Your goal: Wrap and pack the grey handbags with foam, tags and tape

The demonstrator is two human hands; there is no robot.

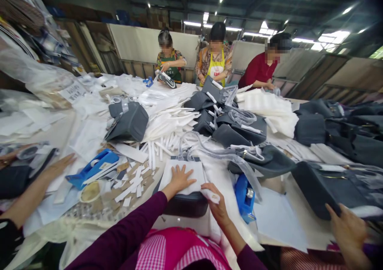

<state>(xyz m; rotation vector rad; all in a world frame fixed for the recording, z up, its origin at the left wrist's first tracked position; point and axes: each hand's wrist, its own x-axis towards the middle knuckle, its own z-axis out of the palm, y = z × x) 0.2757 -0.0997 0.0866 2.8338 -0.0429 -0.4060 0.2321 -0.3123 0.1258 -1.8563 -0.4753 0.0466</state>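
Note:
Directly in front of me a dark grey handbag (185, 209) lies flat on the table. A white sheet (167, 178) covers its upper face. My left hand (179, 180) rests on that sheet with its fingers spread. At the bag's right side, my right hand (218, 205) is closed around a bunched piece of white wrapping sheet (211, 195). The bag's plastic-wrapped handles (187, 144) stretch away from me, past its far edge. A long white foam sheet (215, 168) runs beneath and beside the bag.
Blue tape dispensers stand left (95, 167) and right (245, 200). Wrapped bags (230, 122) pile up ahead. Paper scraps (136, 184) lie left. Co-workers' hands reach in at left (58, 167) and right (348, 226); three people (217, 60) work across the table.

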